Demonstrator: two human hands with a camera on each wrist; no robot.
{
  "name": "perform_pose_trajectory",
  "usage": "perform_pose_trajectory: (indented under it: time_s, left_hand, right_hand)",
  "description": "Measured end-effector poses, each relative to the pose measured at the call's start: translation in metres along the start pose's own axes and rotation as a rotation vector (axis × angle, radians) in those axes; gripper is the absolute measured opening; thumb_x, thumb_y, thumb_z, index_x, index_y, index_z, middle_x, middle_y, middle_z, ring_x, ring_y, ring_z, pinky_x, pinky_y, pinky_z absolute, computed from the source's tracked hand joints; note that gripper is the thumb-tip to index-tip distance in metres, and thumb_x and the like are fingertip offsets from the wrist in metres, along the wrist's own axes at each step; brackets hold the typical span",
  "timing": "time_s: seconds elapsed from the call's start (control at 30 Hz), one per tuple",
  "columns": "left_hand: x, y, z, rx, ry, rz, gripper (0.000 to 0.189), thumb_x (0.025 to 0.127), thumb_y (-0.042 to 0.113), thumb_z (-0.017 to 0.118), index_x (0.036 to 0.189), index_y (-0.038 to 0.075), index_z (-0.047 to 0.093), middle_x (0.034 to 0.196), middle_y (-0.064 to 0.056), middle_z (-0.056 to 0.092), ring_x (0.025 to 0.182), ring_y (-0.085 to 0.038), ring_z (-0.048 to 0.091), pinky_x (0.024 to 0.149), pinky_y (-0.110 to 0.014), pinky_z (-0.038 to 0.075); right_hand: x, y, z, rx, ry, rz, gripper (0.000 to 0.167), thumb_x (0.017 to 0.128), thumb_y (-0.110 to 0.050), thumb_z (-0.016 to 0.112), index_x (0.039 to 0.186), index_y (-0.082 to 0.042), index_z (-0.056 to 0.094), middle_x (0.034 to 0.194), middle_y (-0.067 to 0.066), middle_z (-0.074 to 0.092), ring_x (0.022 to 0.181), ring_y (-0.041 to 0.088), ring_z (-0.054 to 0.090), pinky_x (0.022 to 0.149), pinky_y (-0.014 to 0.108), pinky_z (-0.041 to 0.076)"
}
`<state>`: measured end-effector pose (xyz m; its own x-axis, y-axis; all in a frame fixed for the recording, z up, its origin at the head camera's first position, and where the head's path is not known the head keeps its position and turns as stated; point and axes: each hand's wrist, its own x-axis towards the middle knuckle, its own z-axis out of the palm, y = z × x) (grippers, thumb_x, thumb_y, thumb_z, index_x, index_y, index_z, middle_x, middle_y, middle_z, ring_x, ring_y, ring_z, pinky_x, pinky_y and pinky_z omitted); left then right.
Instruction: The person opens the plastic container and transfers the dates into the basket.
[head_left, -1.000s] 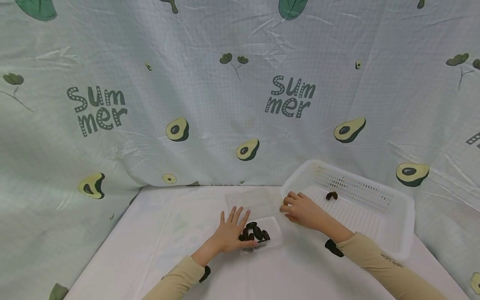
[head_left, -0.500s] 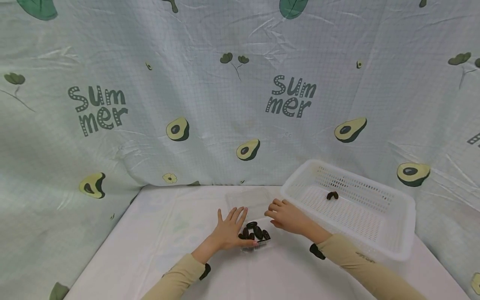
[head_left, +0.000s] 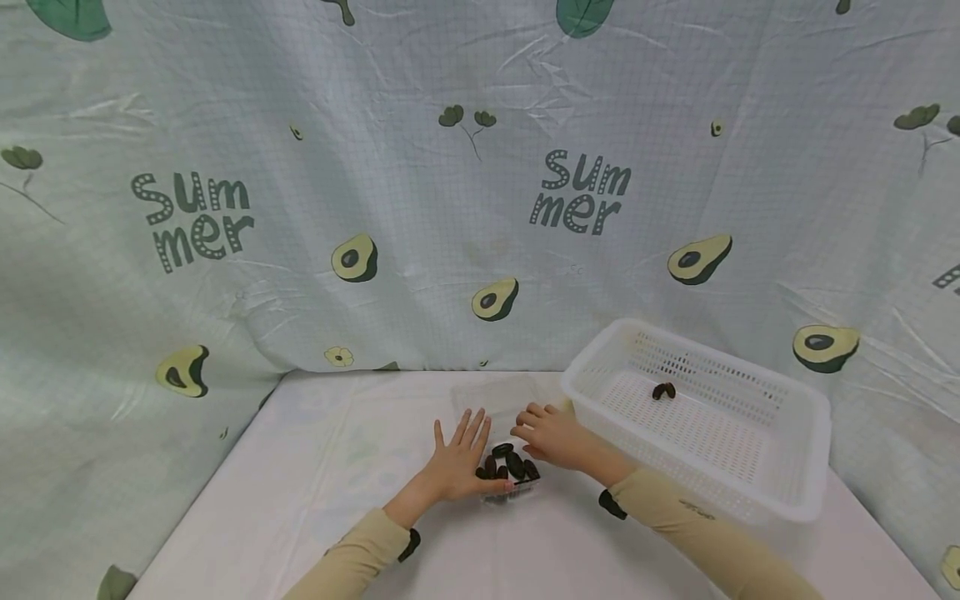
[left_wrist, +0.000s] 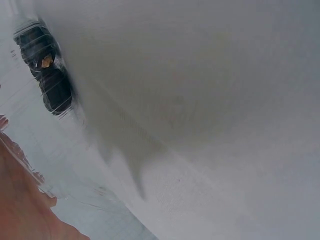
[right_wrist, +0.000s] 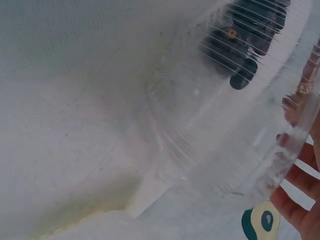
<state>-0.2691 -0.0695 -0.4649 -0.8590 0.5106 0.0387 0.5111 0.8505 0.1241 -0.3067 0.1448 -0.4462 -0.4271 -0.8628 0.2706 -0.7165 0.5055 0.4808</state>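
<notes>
Several dark, glossy dates (head_left: 515, 465) lie in a small clear plastic box (head_left: 517, 492) on the table. My left hand (head_left: 450, 467) rests at the box's left side, fingers straight and spread, thumb along its front edge. In the left wrist view, two dates (left_wrist: 55, 90) show through the clear wall beside part of that hand (left_wrist: 25, 200). My right hand (head_left: 555, 437) is at the box's far right corner with loosely bent fingers and nothing visible in them. The right wrist view shows its fingers (right_wrist: 300, 185) right by the clear box wall, dates (right_wrist: 227, 50) beyond.
A white perforated basket (head_left: 780, 458) stands at the right, with two dates (head_left: 663, 391) in it. Behind the box lies a clear plastic lid (head_left: 495, 396). An avocado-print sheet (head_left: 420, 208) hangs behind the white table (head_left: 315, 483).
My right hand has moved left from beside the basket to the far right corner of the clear box. The left hand has stayed almost still; the dates look unmoved.
</notes>
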Motion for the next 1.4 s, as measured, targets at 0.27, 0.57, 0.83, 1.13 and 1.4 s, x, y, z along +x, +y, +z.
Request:
perform_pose_trajectory:
  time_s: [0.27,0.57,0.83,1.13,1.4]
  left_hand:
    - [-0.001,0.002,0.000,0.004,-0.007,-0.008,0.104,0.073,0.075,0.040,0.144,0.006,0.010,0.151,-0.011,0.004,0.139,-0.034,0.004,0.095,-0.071,0.006]
    - [-0.001,0.001,0.001,0.010,-0.002,0.012,0.105,0.072,0.079,0.032,0.144,0.006,0.011,0.151,-0.013,0.008,0.138,-0.035,0.006,0.094,-0.072,0.008]
    - [-0.001,0.000,0.001,0.011,-0.008,0.011,0.105,0.072,0.079,0.033,0.144,0.007,0.010,0.151,-0.012,0.008,0.138,-0.035,0.006,0.094,-0.072,0.008]
    - [0.000,-0.001,0.002,0.011,-0.004,0.003,0.106,0.070,0.080,0.032,0.145,0.008,0.011,0.151,-0.011,0.008,0.138,-0.034,0.006,0.094,-0.071,0.009]
    - [0.000,-0.001,0.002,0.010,-0.001,0.006,0.105,0.071,0.080,0.032,0.144,0.008,0.011,0.151,-0.011,0.008,0.138,-0.035,0.006,0.094,-0.072,0.009]
  right_hand:
    - [0.005,-0.008,0.015,0.007,-0.073,-0.016,0.028,0.082,-0.036,0.062,0.108,-0.024,0.060,0.102,-0.008,0.058,0.091,0.011,0.049,0.073,0.028,0.045]
    - [0.013,-0.015,0.024,-0.012,-0.102,-0.050,0.022,0.087,-0.039,0.053,0.102,-0.024,0.060,0.091,-0.009,0.058,0.079,0.009,0.046,0.062,0.023,0.039]
    - [0.018,-0.019,0.031,-0.023,-0.137,-0.048,0.022,0.086,-0.040,0.054,0.100,-0.025,0.060,0.089,-0.009,0.057,0.076,0.008,0.044,0.060,0.023,0.037]
    - [0.018,-0.020,0.031,-0.050,-0.132,-0.025,0.017,0.085,-0.039,0.057,0.091,-0.024,0.056,0.086,-0.008,0.055,0.076,0.009,0.046,0.059,0.024,0.037]
    - [0.017,-0.020,0.031,-0.068,-0.134,-0.026,0.017,0.086,-0.037,0.056,0.096,-0.024,0.055,0.089,-0.008,0.056,0.078,0.009,0.046,0.061,0.024,0.039]
